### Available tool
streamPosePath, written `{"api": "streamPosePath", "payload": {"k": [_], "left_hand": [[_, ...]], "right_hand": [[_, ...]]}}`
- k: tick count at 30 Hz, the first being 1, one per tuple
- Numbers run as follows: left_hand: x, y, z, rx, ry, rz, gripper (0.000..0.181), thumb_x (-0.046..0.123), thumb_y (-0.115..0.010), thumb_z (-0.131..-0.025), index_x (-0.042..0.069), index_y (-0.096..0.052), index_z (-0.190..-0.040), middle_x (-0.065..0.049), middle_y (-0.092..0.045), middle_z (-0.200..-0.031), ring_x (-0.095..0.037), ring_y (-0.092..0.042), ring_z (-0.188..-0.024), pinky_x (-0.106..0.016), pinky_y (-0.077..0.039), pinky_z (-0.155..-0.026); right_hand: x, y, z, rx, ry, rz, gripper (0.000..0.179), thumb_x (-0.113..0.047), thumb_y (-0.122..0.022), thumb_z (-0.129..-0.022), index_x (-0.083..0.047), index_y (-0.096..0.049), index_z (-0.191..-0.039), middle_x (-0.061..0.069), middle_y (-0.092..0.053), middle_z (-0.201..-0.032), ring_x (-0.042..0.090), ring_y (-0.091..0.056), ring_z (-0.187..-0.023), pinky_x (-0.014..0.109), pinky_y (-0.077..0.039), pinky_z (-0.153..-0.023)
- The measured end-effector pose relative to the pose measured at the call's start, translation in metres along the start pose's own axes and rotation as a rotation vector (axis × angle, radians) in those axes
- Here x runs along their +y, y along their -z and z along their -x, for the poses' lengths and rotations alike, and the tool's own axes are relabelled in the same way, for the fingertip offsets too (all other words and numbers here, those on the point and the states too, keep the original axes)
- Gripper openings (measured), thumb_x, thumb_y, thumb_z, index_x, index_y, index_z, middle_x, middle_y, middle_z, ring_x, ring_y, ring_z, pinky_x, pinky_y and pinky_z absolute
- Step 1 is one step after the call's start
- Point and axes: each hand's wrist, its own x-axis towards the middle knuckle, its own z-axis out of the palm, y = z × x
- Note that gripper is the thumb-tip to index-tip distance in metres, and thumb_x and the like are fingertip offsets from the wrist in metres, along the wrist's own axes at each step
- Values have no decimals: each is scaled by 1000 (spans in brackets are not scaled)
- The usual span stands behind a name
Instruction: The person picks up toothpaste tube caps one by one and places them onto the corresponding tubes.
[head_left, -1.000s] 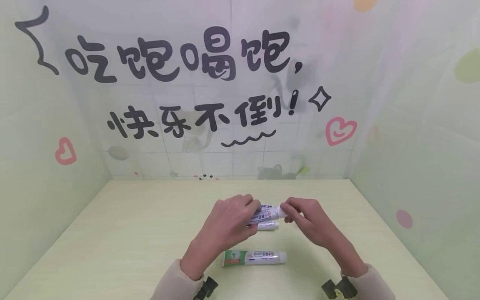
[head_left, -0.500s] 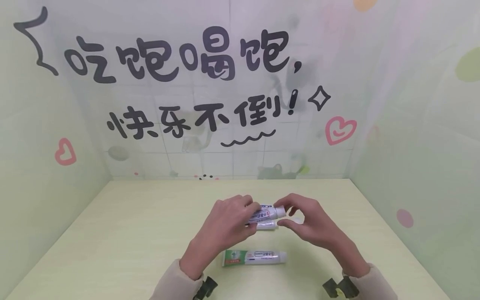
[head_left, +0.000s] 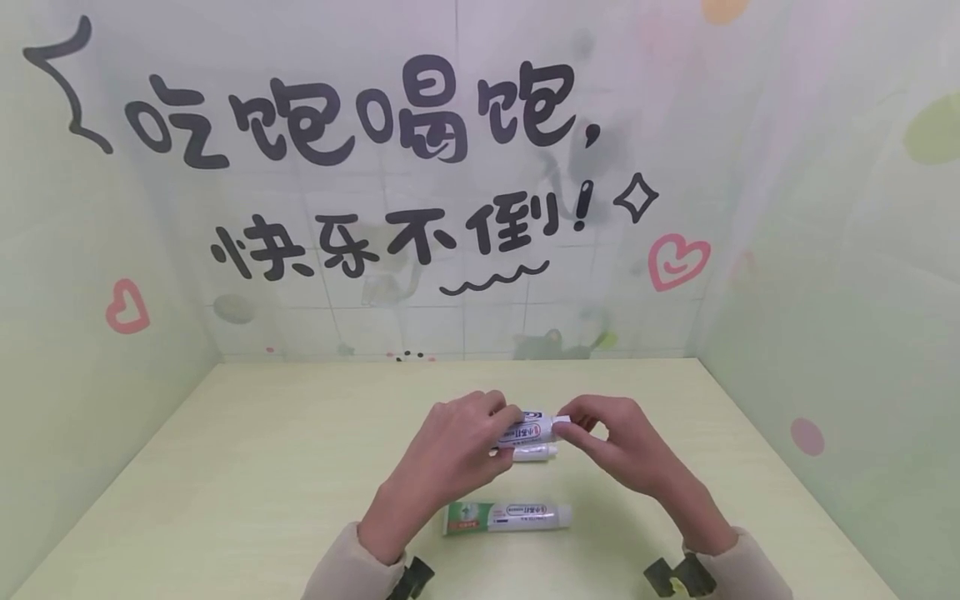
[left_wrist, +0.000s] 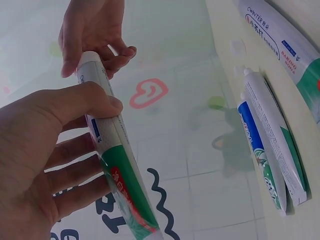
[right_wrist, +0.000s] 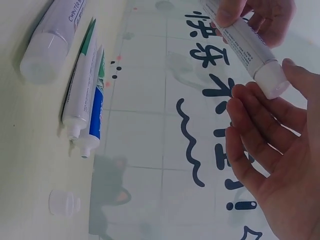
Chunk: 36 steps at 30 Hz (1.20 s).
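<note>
My left hand grips a white and green toothpaste tube by its body and holds it above the table. The tube's white cap points to the right. At that end, the thumb and fingertips of my right hand pinch the cap from both sides. In the right wrist view its other fingers lie half bent below the cap. On the table beneath, two slimmer tubes, one white and green and one with a blue band, lie side by side, nozzles bare.
A larger toothpaste tube with its cap on lies nearer to me on the pale table. A small loose white cap rests by the bare nozzles. Printed wall panels enclose the table's back and sides.
My right fingers spread off the cap half a second ago and now pinch it again. The left hand keeps its grip on the toothpaste tube in nearly the same place.
</note>
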Motion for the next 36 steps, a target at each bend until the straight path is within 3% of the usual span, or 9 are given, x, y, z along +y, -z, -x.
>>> {"api": "streamPosePath", "payload": {"k": [2,5,8,10,14,21,32,36], "left_hand": [[0,0,0,-5,4,9,30,21,-85,-77,20,-73,-104,9,-63,-86,-4,-49,-64,-16,-34,-51],[0,-1,0,-20,11,4,29,22,-85,-78,20,-73,-105,9,-63,-87,-4,-47,-59,-17,-33,-50],[1,-2,0,-33,13,-10,29,24,-85,-79,20,-73,-105,8,-65,-88,-4,-49,-59,-17,-33,-50],[1,-2,0,-34,14,-16,29,25,-85,-79,20,-73,-105,8,-65,-88,-5,-50,-59,-18,-34,-50],[0,-3,0,-19,11,-18,29,25,-85,-78,20,-73,-103,8,-65,-87,-4,-50,-59,-18,-34,-49],[1,-4,0,4,4,-16,28,24,-85,-77,20,-73,-102,9,-64,-86,-3,-49,-58,-17,-33,-48],[1,-3,0,12,-9,-21,29,24,-85,-78,21,-74,-105,9,-64,-86,-3,-48,-59,-16,-32,-49],[1,-3,1,15,-8,-18,28,25,-85,-79,21,-73,-105,9,-64,-86,-3,-48,-59,-16,-32,-49]], "right_hand": [[-1,-1,1,0,-33,9,4,-15,-73,-95,-16,-73,-99,-13,-70,-83,-2,-61,-73,22,-54,-66],[-1,-2,1,19,-47,-2,23,-15,-79,-90,-15,-70,-111,-10,-72,-88,1,-64,-76,24,-56,-69],[0,-1,2,43,-1,-23,45,-10,-86,-81,-12,-66,-121,-4,-74,-99,7,-67,-81,27,-58,-73],[1,0,2,45,43,-34,48,-6,-88,-78,-12,-67,-120,-1,-74,-105,9,-68,-83,28,-58,-74],[1,1,2,20,93,-58,44,0,-86,-78,-13,-68,-116,-3,-74,-107,8,-68,-86,26,-58,-76],[2,2,1,16,98,-57,33,-2,-84,-82,-16,-70,-109,-8,-74,-99,5,-66,-82,24,-57,-74],[-1,1,2,16,-4,45,14,-15,-81,-88,-18,-71,-97,-13,-71,-87,-2,-63,-76,23,-57,-70],[-1,0,2,17,-14,36,14,-15,-80,-89,-16,-72,-101,-12,-72,-87,-2,-64,-75,24,-57,-68]]}}
